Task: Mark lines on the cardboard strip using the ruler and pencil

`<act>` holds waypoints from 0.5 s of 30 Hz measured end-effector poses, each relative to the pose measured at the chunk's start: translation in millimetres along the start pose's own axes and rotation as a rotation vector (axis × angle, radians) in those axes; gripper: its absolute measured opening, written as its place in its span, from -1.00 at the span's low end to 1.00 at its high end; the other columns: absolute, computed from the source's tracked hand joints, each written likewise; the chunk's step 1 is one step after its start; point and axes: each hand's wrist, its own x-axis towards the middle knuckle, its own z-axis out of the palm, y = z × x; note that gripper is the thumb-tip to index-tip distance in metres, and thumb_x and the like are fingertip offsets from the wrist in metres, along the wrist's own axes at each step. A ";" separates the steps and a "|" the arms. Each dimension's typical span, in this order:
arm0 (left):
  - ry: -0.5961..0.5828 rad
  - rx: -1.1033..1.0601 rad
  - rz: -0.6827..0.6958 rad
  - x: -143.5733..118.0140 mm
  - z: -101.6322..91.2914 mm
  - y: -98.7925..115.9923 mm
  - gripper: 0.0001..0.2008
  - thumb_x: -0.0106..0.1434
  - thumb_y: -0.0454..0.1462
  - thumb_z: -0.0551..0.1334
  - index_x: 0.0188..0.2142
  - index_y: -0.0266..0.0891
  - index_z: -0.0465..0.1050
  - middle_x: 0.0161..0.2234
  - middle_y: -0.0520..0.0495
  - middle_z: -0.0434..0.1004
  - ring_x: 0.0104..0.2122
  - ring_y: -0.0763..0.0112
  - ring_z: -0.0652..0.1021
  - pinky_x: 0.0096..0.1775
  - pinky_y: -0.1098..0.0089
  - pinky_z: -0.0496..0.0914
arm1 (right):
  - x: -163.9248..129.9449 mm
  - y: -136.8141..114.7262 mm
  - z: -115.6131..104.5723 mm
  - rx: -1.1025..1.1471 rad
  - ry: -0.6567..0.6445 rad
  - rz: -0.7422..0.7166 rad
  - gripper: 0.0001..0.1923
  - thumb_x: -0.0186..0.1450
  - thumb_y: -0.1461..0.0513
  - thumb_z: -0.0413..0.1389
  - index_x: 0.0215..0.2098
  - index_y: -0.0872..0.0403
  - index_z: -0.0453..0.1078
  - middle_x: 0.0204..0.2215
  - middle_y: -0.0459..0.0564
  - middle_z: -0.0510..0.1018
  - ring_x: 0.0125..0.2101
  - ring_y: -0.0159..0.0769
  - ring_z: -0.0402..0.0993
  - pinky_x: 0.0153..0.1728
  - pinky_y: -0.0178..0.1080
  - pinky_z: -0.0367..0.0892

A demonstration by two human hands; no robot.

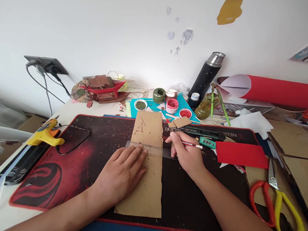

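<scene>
Cardboard strip [145,169] lies lengthwise on the mat [74,160], long axis running away from the person. Ruler [152,150] crosses it. Left hand [121,171] flat, pressing ruler and cardboard. Right hand [185,153], right of cardboard, pinches pencil [185,143], tip at ruler's far edge.

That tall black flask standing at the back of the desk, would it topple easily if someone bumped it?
Probably yes. The black flask is tall and narrow and looks tilted, so a sideways nudge would likely tip it. Its round body would then probably roll. The metal cap suggests a rigid shell, unlikely to dent; how full it is cannot be seen.
</scene>
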 end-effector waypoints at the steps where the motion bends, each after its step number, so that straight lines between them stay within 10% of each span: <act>1: 0.005 -0.008 -0.004 -0.4 0.3 0.0 -0.59 0.65 -0.19 0.09 0.29 -0.30 0.55 0.22 -0.22 0.68 0.11 0.05 0.65 0.12 0.06 0.46 | -0.1 -0.1 0.2 0.003 -0.001 0.005 -0.38 0.57 -0.23 0.10 -0.36 0.02 0.63 -0.74 -0.17 0.44 -0.69 -0.35 0.39 -0.54 -0.27 0.29; 15: 0.041 -0.112 -0.042 -4.9 -1.7 1.7 -0.58 0.64 -0.17 0.07 0.27 -0.29 0.57 0.29 -0.20 0.63 0.18 0.09 0.60 0.17 0.11 0.43 | -2.2 0.8 3.3 0.048 0.015 0.048 -0.45 0.59 -0.16 0.12 -0.34 0.03 0.60 -0.74 -0.19 0.43 -0.70 -0.34 0.42 -0.58 -0.27 0.26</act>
